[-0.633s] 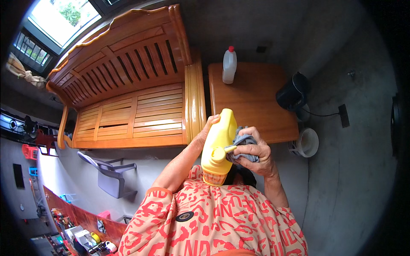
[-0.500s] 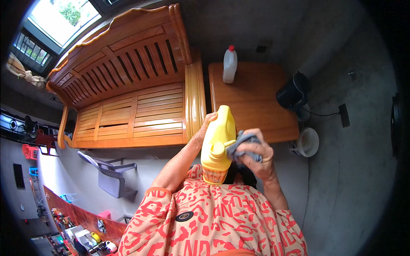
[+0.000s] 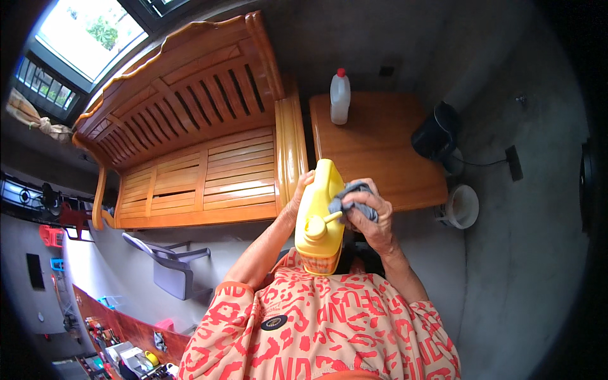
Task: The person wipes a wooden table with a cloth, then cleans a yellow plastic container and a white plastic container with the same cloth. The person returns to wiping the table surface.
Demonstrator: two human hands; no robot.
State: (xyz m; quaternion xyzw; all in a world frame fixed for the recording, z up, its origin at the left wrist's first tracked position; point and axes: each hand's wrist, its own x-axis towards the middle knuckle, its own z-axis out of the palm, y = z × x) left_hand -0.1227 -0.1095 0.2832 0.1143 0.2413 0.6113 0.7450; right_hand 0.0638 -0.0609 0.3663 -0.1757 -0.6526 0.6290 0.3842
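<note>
Fingers of the left hand point(image 3: 297, 201) wrapped around the far side of a yellow bottle point(image 3: 322, 215), closed on it; only the fingertips point(image 3: 308, 178) and part of the palm visible past the bottle's edge. Fingers of the right hand point(image 3: 370, 218) curled shut around a grey cloth point(image 3: 347, 196), pressing it against the bottle's upper right side, just above the short yellow spout point(image 3: 328, 218). Bottle held in the centre of the frame, above the chest in an orange patterned shirt point(image 3: 316, 323), its wide end turned toward the lower edge.

Behind the hands, in the upper centre, a wooden table point(image 3: 380, 152) with a white plastic bottle with red cap point(image 3: 340, 96) standing upright near its far left corner. Left of the table, touching or just beside it, a slatted wooden bench point(image 3: 183, 145) filling the upper left. At the right of the table, a dark bucket point(image 3: 437, 134) and a white bowl point(image 3: 461, 206) on the grey floor point(image 3: 519, 253). In the lower left, a grey chair point(image 3: 168, 269). Window point(image 3: 88, 35) in the upper left corner.
</note>
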